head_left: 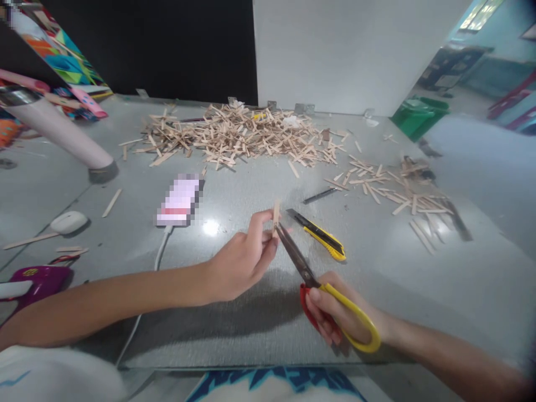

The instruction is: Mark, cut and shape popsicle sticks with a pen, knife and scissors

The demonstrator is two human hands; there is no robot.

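Note:
Near the middle of the table, my left hand (245, 254) pinches a short flat wooden stick (276, 212), which stands upright between the fingertips. My right hand (335, 307) grips a pair of scissors (297, 254) by its one red and one yellow handle loop. The scissor tips touch or nearly touch the stick at my left fingertips; the blades look almost closed. Just beyond the blades lies a yellow box cutter (322, 237) with its blade out. A dark thin blade strip (320, 195) rests behind it.
A big heap of wooden sticks (251, 139) lies along the back panel, with a looser pile (377, 184) at right. On the left are a phone (180, 201) on a white cable, a pale tumbler (62, 128), a white earbud case (69, 222) and a purple device (42, 285).

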